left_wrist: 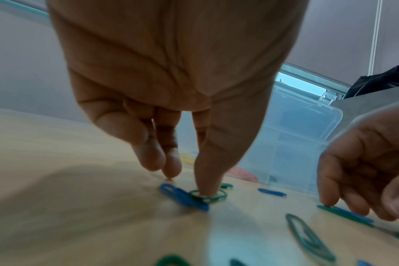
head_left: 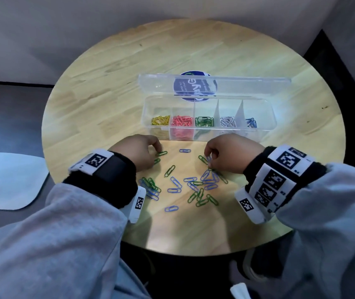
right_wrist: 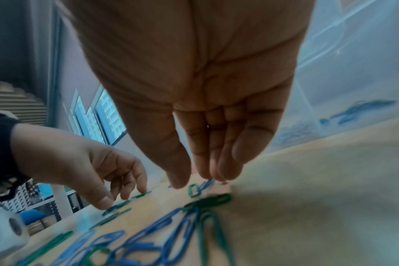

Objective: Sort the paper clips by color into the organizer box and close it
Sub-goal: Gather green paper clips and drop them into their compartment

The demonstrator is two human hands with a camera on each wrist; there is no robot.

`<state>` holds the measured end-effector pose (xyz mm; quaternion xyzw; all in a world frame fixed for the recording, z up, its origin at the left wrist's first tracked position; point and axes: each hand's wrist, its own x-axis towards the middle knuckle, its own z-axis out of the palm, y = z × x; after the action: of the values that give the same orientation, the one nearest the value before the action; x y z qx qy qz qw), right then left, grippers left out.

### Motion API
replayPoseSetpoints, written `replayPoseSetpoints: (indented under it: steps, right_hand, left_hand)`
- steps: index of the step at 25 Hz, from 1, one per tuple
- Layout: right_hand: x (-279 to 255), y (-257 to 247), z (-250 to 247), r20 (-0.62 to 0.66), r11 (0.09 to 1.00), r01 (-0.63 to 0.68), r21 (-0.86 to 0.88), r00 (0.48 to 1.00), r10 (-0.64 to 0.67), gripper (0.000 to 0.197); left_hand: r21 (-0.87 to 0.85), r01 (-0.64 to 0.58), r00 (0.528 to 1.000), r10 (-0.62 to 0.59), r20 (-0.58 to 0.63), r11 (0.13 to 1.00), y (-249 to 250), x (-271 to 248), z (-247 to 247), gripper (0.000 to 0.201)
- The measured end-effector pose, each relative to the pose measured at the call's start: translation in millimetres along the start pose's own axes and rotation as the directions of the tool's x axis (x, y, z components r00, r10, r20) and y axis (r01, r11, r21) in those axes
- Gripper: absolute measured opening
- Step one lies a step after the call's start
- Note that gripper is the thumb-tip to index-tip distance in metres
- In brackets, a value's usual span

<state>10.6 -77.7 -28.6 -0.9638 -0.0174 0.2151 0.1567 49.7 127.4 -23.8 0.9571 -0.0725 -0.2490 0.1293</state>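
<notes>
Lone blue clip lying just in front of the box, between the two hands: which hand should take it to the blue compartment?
Right, probably. The right hand sits nearer the blue compartment at the organizer box's right end, and the lone blue clip lies between both hands. The left hand is already touching a green clip.

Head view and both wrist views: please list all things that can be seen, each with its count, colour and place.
Table: one, light wood, round, under everything.
Organizer box: one, clear plastic, five compartments, at the table's middle.
Lid: one, clear, open, behind the box, blue round sticker showing at it.
Sorted clips: yellow, red, green, white, blue, one colour in each compartment, from left to right.
Loose paper clips: many, only green and blue, scattered on the table before the box.
White sheet: one, off the table's left.
Left hand: fingertips on a green clip.
Right hand: fingertips at a blue clip.
</notes>
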Motion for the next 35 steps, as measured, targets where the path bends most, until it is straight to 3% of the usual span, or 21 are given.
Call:
replayPoseSetpoints:
  steps: [12,16,20,24,27,30,32,33,35]
  right_hand:
    - [-1,-10,6,0.073,0.991,0.106,-0.084,0.992,-0.1,0.024]
    - [-1,-16,8,0.118,0.981,0.157,-0.111,0.983,-0.143,0.019]
    - [0,-18,9,0.148,0.974,0.186,-0.125,0.975,-0.167,0.01]
    - [0,-18,11,0.211,0.967,0.186,-0.171,0.966,-0.149,0.018]
    - [-1,-19,10,0.229,0.973,0.162,-0.167,0.966,-0.121,0.007]
    - [-7,-11,-1,0.206,0.994,0.092,-0.058,0.975,-0.078,0.006]
    - [-11,2,-12,0.151,0.994,0.029,0.109,0.988,-0.045,0.015]
    - [-14,8,-16,0.131,0.961,-0.016,0.277,0.991,-0.021,0.018]
    - [-20,19,-21,0.109,0.787,-0.092,0.61,0.994,0.032,0.025]
  left_hand:
    - [0.025,-0.018,1.0,0.018,0.004,1.0,2,5,3,0.013]
    - [0.014,-0.009,0.999,0.009,0.037,1.0,2,4,4,0.019]
    - [-0.165,-0.042,0.995,0.057,0.085,0.985,7,0,-1,0.016]
    - [-0.543,-0.009,0.984,0.104,0.145,0.84,9,-2,-9,0.023]
    - [-0.576,0.076,0.975,0.061,0.216,0.814,10,-2,-5,0.023]
    - [-0.48,0.105,0.976,0.003,0.218,0.871,13,1,-1,0.02]
    - [-0.37,0.075,0.985,-0.012,0.171,0.926,15,-1,0,0.012]
    - [-0.296,0.056,0.99,-0.015,0.139,0.954,16,-2,1,0.013]
    - [-0.141,0.028,0.996,-0.016,0.085,0.99,19,-6,4,0.014]
